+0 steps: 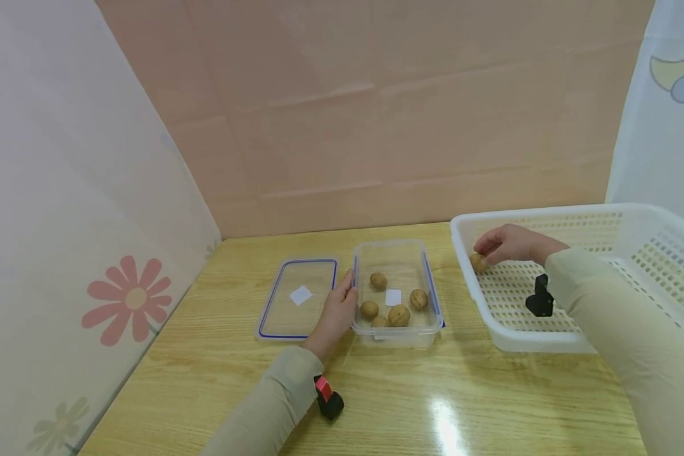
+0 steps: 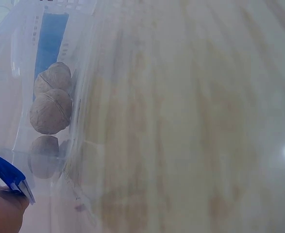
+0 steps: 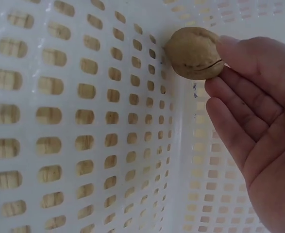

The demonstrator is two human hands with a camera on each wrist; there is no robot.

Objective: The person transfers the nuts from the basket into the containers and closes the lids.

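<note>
Wooden table, pink backdrop

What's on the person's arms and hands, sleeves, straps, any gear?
Both arms wear long pale beige sleeves. Both hands, left hand and right hand, are bare. A small black device sits under each wrist; the left one has a red part, the right one is all black.

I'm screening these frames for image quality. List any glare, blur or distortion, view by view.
Head view: a bright glare patch on the wooden table, and the wide lens bends the basket rim. Left wrist view: soft and hazy, the walnuts seen through the clear container wall, with a glare spot at the right edge. Right wrist view: sharp and evenly lit, the walnut at the right hand crisp.
</note>
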